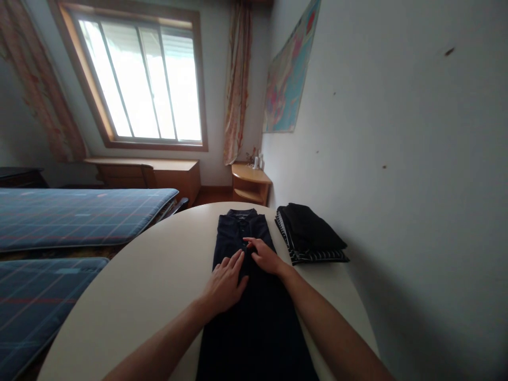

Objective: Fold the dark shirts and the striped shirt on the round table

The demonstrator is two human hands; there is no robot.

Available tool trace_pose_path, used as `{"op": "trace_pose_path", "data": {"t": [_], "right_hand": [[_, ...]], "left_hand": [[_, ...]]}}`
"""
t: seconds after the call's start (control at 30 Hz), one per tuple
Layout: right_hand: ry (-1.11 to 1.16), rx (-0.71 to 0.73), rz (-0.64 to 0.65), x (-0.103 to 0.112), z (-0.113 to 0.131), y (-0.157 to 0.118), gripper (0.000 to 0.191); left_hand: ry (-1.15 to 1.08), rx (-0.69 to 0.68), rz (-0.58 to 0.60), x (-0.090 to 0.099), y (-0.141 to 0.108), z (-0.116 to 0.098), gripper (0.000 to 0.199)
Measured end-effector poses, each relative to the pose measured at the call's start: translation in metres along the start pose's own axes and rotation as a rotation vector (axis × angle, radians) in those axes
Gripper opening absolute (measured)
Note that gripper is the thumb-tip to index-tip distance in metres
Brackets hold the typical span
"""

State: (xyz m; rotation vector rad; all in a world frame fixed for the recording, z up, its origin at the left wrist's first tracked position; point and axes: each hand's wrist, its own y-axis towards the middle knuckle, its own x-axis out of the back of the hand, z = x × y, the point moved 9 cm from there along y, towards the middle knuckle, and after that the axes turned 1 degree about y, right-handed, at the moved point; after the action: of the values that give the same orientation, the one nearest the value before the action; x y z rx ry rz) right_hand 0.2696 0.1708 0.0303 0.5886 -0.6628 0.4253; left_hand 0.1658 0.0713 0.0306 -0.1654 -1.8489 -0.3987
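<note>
Left hand (226,282) and right hand (265,256) seemingly touch the shirt (257,317).

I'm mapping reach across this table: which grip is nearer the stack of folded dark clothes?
Right. The right grip is at the dark shirt, left of the clothes stack and apart from it; the left grip is at the shirt too, farther left.

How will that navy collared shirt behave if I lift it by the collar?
The navy collared shirt will likely hang floppy: it lies flat as soft fabric. No sleeves show at its sides, so tucked ones might swing loose. It should feel light, being apparently a single garment.
</note>
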Motion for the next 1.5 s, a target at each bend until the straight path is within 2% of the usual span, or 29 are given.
{"op": "trace_pose_path", "data": {"t": [0.1, 0.33, 0.47, 0.57, 0.7, 0.83, 0.97, 1.2, 1.33, 1.4, 1.5], "right_hand": [[0.041, 0.046, -0.061, 0.004, 0.0, -0.004, 0.064], [0.182, 0.019, -0.152, 0.016, -0.004, -0.006, 0.046], [0.028, 0.115, -0.162, 0.015, 0.014, -0.01, 0.038], [-0.104, 0.13, -0.089, 0.007, 0.021, -0.013, 0.028], [-0.317, -0.035, 0.071, -0.01, 0.013, -0.017, 0.045], [-0.461, -0.224, 0.139, -0.018, 0.005, -0.026, 0.059], [-0.492, -0.287, 0.182, -0.027, 0.002, -0.029, 0.061], [-0.471, -0.322, 0.178, -0.025, -0.014, 0.0, 0.061], [-0.42, -0.279, 0.087, -0.011, -0.014, 0.015, 0.058], [-0.41, -0.267, 0.059, -0.005, -0.011, 0.013, 0.053], [-0.424, -0.266, 0.104, -0.006, -0.003, -0.003, 0.053]], "left_hand": [[0.051, 0.014, -0.024, -0.002, 0.009, -0.002, 0.065], [0.089, -0.006, -0.038, -0.003, 0.015, -0.006, 0.056], [0.066, 0.013, -0.072, -0.001, 0.012, -0.003, 0.056], [0.055, 0.022, -0.056, -0.006, 0.01, 0.0, 0.058], [0.051, 0.037, 0.026, -0.018, 0.012, 0.006, 0.065], [0.048, 0.041, 0.065, -0.023, 0.016, 0.011, 0.068], [0.058, 0.016, 0.063, -0.025, 0.023, 0.017, 0.068], [0.074, -0.002, 0.081, -0.029, 0.053, 0.038, 0.068], [0.091, 0.004, 0.068, -0.028, 0.076, 0.05, 0.068], [0.097, 0.013, 0.078, -0.029, 0.088, 0.057, 0.068], [0.111, 0.032, 0.079, -0.03, 0.105, 0.067, 0.068]]}}
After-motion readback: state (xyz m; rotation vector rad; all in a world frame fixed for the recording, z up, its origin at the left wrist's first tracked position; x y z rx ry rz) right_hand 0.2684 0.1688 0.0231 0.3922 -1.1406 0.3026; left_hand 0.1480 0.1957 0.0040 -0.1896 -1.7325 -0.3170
